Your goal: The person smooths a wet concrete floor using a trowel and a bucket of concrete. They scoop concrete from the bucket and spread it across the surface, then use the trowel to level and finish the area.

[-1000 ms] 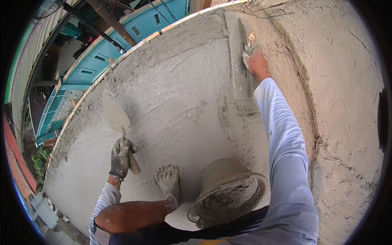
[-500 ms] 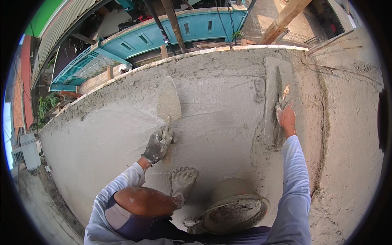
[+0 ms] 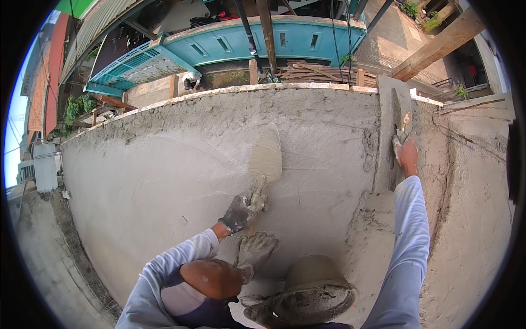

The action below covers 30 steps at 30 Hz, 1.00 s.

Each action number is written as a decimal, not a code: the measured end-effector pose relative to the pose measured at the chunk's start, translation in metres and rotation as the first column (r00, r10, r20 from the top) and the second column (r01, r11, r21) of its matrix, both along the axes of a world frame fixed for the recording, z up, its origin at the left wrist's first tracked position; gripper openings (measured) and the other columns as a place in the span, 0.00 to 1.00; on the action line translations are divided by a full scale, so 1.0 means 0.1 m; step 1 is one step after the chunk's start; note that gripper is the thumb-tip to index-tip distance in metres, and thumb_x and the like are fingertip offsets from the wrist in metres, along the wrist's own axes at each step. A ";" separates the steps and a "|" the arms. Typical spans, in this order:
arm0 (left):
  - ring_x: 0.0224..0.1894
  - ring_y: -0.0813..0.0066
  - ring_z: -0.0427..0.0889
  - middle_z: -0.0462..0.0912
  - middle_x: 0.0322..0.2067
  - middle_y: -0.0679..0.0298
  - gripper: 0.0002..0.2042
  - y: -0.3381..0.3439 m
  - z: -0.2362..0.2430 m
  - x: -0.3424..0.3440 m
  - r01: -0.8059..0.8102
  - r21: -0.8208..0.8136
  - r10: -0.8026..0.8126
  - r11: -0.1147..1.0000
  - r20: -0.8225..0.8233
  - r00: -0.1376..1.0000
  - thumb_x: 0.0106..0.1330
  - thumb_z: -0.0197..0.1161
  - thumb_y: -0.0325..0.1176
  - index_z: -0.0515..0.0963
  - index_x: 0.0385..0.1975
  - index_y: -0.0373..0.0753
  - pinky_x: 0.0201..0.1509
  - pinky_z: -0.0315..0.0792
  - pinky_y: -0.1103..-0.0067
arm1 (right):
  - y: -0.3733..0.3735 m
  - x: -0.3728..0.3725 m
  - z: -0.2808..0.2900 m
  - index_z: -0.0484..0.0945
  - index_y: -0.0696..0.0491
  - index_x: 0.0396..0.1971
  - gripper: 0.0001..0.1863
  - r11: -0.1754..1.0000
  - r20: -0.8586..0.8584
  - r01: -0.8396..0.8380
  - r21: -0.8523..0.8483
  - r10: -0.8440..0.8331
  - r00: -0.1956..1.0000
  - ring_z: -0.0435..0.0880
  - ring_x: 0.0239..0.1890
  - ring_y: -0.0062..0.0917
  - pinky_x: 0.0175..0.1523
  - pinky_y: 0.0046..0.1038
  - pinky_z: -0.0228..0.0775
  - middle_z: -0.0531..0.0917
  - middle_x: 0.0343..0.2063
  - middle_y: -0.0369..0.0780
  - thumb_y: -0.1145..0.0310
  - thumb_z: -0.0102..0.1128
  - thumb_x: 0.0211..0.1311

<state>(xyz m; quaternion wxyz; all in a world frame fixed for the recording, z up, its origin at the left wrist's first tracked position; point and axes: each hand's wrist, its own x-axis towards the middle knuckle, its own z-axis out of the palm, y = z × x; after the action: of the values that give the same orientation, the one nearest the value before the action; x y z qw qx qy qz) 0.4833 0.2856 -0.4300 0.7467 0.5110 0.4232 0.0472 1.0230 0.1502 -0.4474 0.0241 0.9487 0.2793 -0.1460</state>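
Observation:
My left hand (image 3: 243, 212), in a dark glove caked with cement, grips the handle of a pointed trowel (image 3: 266, 156). Its grey-smeared blade lies over the wet mortar, tip away from me. On the right, my bare right hand (image 3: 406, 153) is closed round the handle of a long, flat plastering float (image 3: 385, 142). The float's far end reaches over the edge of the slab. Smooth wet cement (image 3: 164, 175) spreads beneath both tools, with rougher mortar along the far border.
Near my bent knee and mortar-coated foot (image 3: 256, 249) stands a cement-smeared bucket (image 3: 315, 299). Past the slab's pale edge there is a drop to a turquoise gate (image 3: 241, 44) and stacked wood (image 3: 312, 72). Timber posts (image 3: 438, 46) rise at far right. A person (image 3: 192, 81) is below.
My right hand has pushed the float away from me, so its far end now passes the slab's edge. The view has shifted. The trowel stays at nearly the same place on the cement.

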 end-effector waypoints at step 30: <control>0.38 0.73 0.79 0.76 0.34 0.65 0.07 -0.39 1.38 -1.05 -0.120 -0.094 0.086 0.988 -0.304 0.949 0.65 0.58 0.27 0.72 0.41 0.36 0.45 0.73 0.76 | -0.28 -1.45 0.50 0.46 0.65 0.67 0.47 0.995 -0.124 0.097 0.032 -0.092 0.988 0.72 0.59 0.45 0.64 0.39 0.61 0.73 0.56 0.55 0.54 0.60 0.60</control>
<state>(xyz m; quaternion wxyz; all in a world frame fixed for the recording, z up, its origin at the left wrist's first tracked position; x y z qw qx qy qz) 0.3780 0.2471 -0.2923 0.6978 0.4472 0.5593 -0.0153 0.8782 0.1226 -0.3970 -0.0181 0.9505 0.2378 -0.1994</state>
